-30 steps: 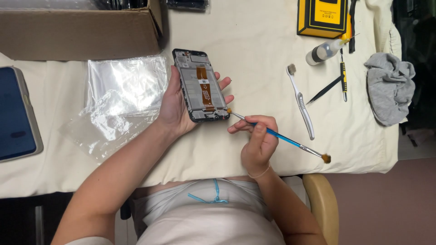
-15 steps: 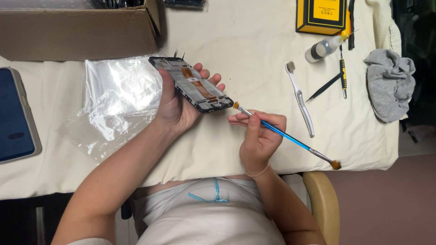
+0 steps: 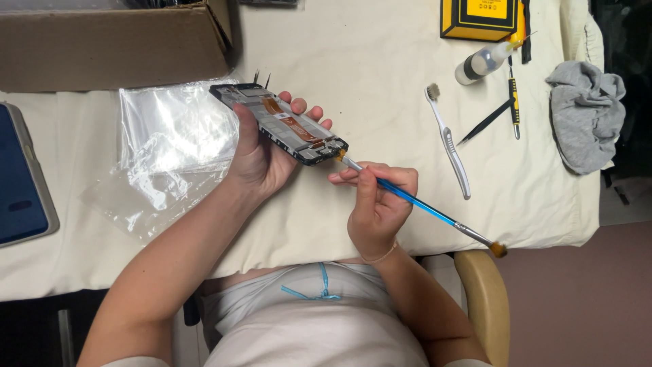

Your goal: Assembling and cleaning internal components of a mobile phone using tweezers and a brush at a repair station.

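The phone (image 3: 280, 124), opened with its orange and copper inner parts facing up, sits in the left hand (image 3: 261, 160) above the cloth-covered counter (image 3: 367, 61). Its long axis runs on a slant: the far end points up and toward the box (image 3: 109, 44), the near end points down toward the right hand (image 3: 377, 204). It is tilted, so one long edge shows as a dark side wall.

The left hand is curled about the phone from below, thumb along the edge facing the person, fingertips (image 3: 299, 105) showing over the far edge; it grips the phone firmly. The right hand, just beside the phone's near end, is closed in a pen-like pinch on the brush (image 3: 414, 202), fingers folded over its blue handle. The brush's tip touches the near corner of the phone; its handle slants away from the phone toward the chair (image 3: 483, 299), ending in a second tuft past the counter's edge.

On the other side of the phone from the brush lies a clear plastic bag (image 3: 170, 146), crumpled and flat on the counter, with a blue tablet (image 3: 20, 177) beyond it. Beyond the brush from the phone lie a toothbrush (image 3: 448, 143), tweezers (image 3: 485, 122), a small bottle (image 3: 483, 62) and a grey rag (image 3: 585, 122).
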